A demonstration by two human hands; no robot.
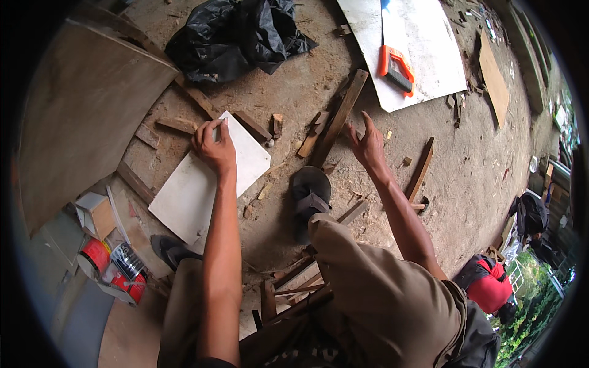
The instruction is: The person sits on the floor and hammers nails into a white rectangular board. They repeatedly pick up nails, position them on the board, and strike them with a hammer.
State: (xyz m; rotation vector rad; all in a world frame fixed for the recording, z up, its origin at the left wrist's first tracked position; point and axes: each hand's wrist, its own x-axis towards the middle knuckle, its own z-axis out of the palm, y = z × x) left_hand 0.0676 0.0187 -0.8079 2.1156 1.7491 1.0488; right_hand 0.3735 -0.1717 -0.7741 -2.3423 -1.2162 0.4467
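Observation:
My left hand (215, 146) is over the upper end of a white rectangular board (202, 187) on the ground, across its left edge. Its fingers are curled with the thumb close to them; what they pinch, if anything, I cannot make out. My right hand (369, 146) hovers above the dirt floor, thumb and fingers apart, with nothing in it. Just left of it a long dark wooden strip (340, 119) lies slantwise, its lower end by my sandalled foot (311, 187). Shorter wood offcuts (253, 125) lie beyond the board.
An orange-and-black handled saw (399, 70) rests on a larger white sheet (429, 37) at the far right. A crumpled black plastic bag (236, 43) lies far off. At left are a big brown panel (86, 116) and red cans (95, 254). A hammer (420, 206) lies near my right forearm.

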